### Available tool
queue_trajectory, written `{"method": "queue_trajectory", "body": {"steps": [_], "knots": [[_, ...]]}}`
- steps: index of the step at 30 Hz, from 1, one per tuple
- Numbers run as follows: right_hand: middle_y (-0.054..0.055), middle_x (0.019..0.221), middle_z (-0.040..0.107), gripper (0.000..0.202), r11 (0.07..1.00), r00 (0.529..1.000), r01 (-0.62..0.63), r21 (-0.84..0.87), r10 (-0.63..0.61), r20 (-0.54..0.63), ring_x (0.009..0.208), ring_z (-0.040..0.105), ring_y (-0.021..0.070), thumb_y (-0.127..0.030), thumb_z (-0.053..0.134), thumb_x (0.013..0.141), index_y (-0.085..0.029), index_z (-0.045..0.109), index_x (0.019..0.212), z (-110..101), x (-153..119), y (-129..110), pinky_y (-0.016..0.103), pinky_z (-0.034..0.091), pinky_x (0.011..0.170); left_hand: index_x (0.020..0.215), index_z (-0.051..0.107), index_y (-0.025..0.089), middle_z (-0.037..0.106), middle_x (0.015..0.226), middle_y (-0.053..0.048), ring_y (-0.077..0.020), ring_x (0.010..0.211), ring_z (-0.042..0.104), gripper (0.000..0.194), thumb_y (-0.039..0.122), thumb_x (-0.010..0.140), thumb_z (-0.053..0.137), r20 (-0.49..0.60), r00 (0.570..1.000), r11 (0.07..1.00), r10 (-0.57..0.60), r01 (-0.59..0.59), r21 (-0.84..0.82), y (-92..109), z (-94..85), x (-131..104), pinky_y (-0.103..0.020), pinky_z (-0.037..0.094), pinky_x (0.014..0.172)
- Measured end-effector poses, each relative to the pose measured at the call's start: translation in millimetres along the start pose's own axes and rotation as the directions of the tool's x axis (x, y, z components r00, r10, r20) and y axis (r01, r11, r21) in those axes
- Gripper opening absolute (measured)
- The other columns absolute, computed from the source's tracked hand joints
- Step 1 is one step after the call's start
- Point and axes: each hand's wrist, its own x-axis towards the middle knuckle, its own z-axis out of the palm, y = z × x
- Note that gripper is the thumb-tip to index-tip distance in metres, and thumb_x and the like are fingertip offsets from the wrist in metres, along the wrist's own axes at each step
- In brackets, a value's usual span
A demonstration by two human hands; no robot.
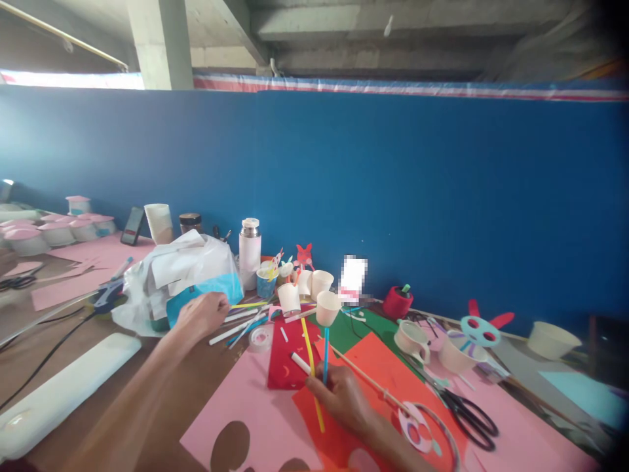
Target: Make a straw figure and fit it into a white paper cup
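Note:
My right hand (341,393) is closed on a blue straw (326,351) that stands upright with a small white paper cup (327,308) on its top end. A yellow straw (309,357) and a white marker (301,362) lie at its fingers. To the left, my left hand (206,311) is closed beside a plastic bag (181,272) and a blue packet; what its fingers hold, if anything, is hidden. Red paper (285,360), orange paper (378,367) and pink paper (246,406) spread beneath and around my right hand. A tape roll (260,337) is left of the red paper.
Black scissors (472,419) and a mug (411,341) sit at right, near a cup with a bunny-ear cutout (480,330). A thermos (250,255) and several paper cups stand behind. A long white object (69,393) lies at left, near a glue gun (108,295) and its cable.

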Motion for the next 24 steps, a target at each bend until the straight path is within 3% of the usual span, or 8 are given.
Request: {"method": "queue_trajectory", "body": {"steps": [5, 9, 13, 17, 20, 24], "knots": [[-0.006, 0.051, 0.031, 0.031, 1.0, 1.0, 0.007, 0.012, -0.007, 0.006, 0.048, 0.029, 0.0061, -0.035, 0.046, 0.081, -0.016, 0.041, 0.057, -1.9, -1.5, -2.6, 0.02, 0.021, 0.044, 0.093, 0.062, 0.02, 0.064, 0.104, -0.011, -0.0253, 0.096, 0.057, 0.033, 0.036, 0.079, 0.038, -0.04, 0.998, 0.997, 0.057, -0.054, 0.055, 16.5, 21.5, 0.6, -0.029, 0.041, 0.071], [-0.005, 0.051, 0.031, 0.034, 1.0, 1.0, 0.012, 0.008, -0.012, 0.009, 0.047, 0.03, 0.0064, -0.04, 0.045, 0.082, -0.016, 0.043, 0.057, -2.2, -0.8, -2.2, 0.02, 0.021, 0.044, 0.071, 0.064, 0.021, 0.069, 0.079, -0.007, -0.025, 0.076, 0.062, 0.027, 0.043, 0.07, 0.048, 0.155, 0.986, 0.997, 0.054, -0.062, 0.047, 19.1, 27.7, -4.2, -0.029, 0.041, 0.06], [-0.005, 0.051, 0.032, 0.037, 1.0, 1.0, -0.007, -0.003, 0.007, 0.013, 0.047, 0.03, 0.0066, -0.045, 0.044, 0.082, -0.016, 0.045, 0.058, -1.4, 0.3, -0.8, 0.02, 0.021, 0.044, 0.064, 0.063, 0.019, 0.069, 0.076, -0.009, -0.0254, 0.072, 0.062, 0.017, 0.033, 0.065, 0.053, 0.253, 0.964, 0.99, 0.081, -0.108, 0.093, 19.6, 35.4, -9.6, -0.029, 0.041, 0.057], [-0.005, 0.051, 0.031, 0.036, 1.0, 1.0, 0.009, -0.023, -0.008, 0.006, 0.047, 0.029, 0.0064, -0.042, 0.044, 0.082, -0.016, 0.043, 0.057, -2.2, 0.4, -1.3, 0.02, 0.021, 0.045, 0.067, 0.065, 0.018, 0.069, 0.079, -0.013, -0.0274, 0.073, 0.063, 0.021, 0.022, 0.069, 0.045, 0.219, 0.975, 0.99, 0.032, -0.06, 0.125, 13.8, 32.8, -1.9, -0.031, 0.042, 0.058], [-0.006, 0.051, 0.03, 0.035, 0.999, 1.0, 0.018, -0.041, -0.018, 0.007, 0.047, 0.029, 0.0065, -0.039, 0.044, 0.082, -0.016, 0.042, 0.056, -3.1, 0.0, -1.5, 0.02, 0.022, 0.045, 0.078, 0.066, 0.017, 0.068, 0.089, -0.014, -0.0295, 0.085, 0.062, 0.024, 0.021, 0.073, 0.042, 0.149, 0.989, 0.987, -0.016, -0.008, 0.158, 7.8, 23.7, 4.9, -0.034, 0.043, 0.066], [-0.006, 0.051, 0.031, 0.034, 0.998, 1.0, 0.028, -0.056, -0.028, 0.003, 0.047, 0.03, 0.0064, -0.038, 0.045, 0.083, -0.016, 0.042, 0.056, -2.7, -0.2, 0.4, 0.02, 0.021, 0.045, 0.093, 0.063, 0.021, 0.063, 0.106, -0.009, -0.0263, 0.105, 0.052, 0.028, 0.023, 0.077, 0.042, 0.046, 0.998, 0.985, 0.043, -0.05, 0.164, 7.1, 16.5, -0.1, -0.032, 0.039, 0.082]]}}
